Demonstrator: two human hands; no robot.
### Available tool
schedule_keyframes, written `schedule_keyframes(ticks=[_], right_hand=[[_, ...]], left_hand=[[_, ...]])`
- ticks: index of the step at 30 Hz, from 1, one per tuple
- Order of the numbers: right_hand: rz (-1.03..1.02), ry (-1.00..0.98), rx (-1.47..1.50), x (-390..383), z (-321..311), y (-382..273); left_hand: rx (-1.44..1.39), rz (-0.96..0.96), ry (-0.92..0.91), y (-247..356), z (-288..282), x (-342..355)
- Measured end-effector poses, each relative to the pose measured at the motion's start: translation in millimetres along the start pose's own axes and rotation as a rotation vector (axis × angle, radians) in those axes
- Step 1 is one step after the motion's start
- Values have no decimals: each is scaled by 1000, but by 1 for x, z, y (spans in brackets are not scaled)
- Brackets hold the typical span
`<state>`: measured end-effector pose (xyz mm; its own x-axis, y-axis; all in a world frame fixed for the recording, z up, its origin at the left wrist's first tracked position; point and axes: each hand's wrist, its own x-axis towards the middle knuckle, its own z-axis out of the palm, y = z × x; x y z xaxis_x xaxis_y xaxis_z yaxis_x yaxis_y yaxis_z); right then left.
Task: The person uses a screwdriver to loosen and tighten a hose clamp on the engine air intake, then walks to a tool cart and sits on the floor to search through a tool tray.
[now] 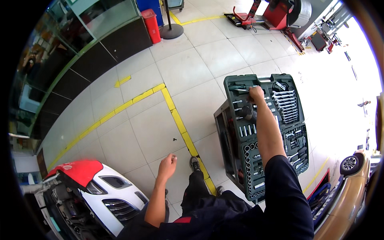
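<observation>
A green tool case (296, 124) lies open on a metal cart (222, 132), holding sockets (248, 160), a row of combination wrenches (285, 106) and other tools. My right hand (257, 94) is closed at the upper-left compartment, on what looks like a screwdriver (239, 89); its fingertips are partly hidden. A dark, rounded item (248, 113) lies just below, beside my forearm. My left hand (168, 164) hangs over the floor, left of the cart, fingers curled; whatever is in them, if anything, is too small to make out.
A white car (110, 204) with its hood up and a red cover (76, 170) stands lower left; a tan car (344, 200) is lower right. A red bin (152, 26), a post base (172, 31) and red machinery (276, 18) stand behind. Yellow tape (176, 116) marks the tiles.
</observation>
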<state>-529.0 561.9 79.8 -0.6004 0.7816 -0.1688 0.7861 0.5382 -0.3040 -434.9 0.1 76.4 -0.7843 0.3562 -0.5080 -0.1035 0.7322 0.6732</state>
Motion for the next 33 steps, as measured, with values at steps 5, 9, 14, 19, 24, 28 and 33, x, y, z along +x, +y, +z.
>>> schedule_keyframes(ticks=[5, 9, 14, 19, 24, 28, 33], right_hand=[[-211, -88, 38, -64, -41, 0], [-265, 2, 486, -180, -84, 66], [49, -180, 975, -343, -86, 148], [169, 99, 1349, -425, -104, 211], [200, 130, 1600, -468, -111, 250], [215, -367, 1689, -456, -88, 235], [79, -729, 2266, -381, -115, 182]], left_hand=[[82, 266, -43, 82, 30, 31], [266, 782, -78, 222, 66, 31], [786, 1240, 123, 303, 152, 107], [1058, 1122, -98, 323, 192, 147], [750, 827, -190, 325, 177, 101], [0, 418, -577, 319, 169, 34], [-390, 513, -989, 372, 102, -48]])
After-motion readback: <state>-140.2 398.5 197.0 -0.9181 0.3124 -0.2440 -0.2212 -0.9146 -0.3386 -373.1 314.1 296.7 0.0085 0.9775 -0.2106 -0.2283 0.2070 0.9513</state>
